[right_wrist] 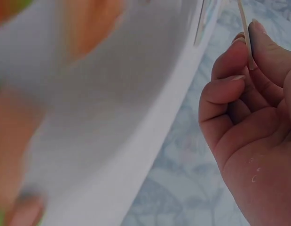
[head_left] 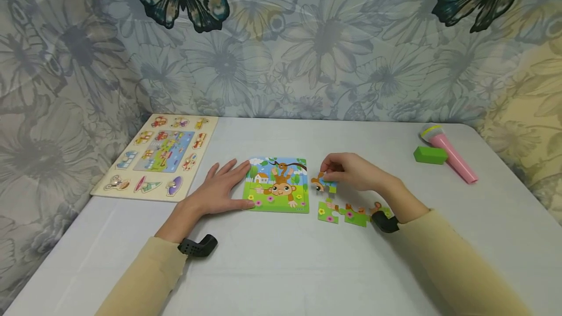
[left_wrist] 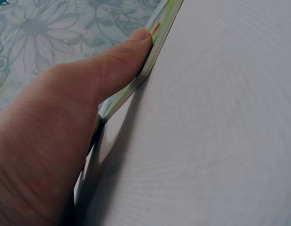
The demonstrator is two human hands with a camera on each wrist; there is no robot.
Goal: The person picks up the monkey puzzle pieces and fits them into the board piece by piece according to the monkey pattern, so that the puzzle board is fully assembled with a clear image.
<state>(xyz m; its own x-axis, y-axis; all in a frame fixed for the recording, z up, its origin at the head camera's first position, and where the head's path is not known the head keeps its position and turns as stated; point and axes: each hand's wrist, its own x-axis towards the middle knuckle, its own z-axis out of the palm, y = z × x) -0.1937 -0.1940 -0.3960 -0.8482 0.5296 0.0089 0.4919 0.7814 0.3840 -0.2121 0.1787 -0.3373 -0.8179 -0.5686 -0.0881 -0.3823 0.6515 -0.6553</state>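
A square monkey puzzle board (head_left: 274,201) lies flat on the white table. My left hand (head_left: 221,191) rests at its left side with fingers spread and straight. In the left wrist view the thumb (left_wrist: 121,59) presses on the rim of the board. Just right of the board, my right hand (head_left: 357,172) pinches a puzzle piece (head_left: 319,186) with part of a monkey's face on it. The right wrist view shows that piece edge-on (right_wrist: 245,35) between thumb and fingertips. Below this hand lie several loose puzzle pieces (head_left: 328,213), some partly hidden by the wrist camera.
A larger cream puzzle board (head_left: 103,191) with vehicle and toy pictures lies at the back left. At the back right a green block (head_left: 430,155) touches or nearly touches a pink toy microphone (head_left: 458,160). Patterned cloth (head_left: 307,62) hangs behind the table.
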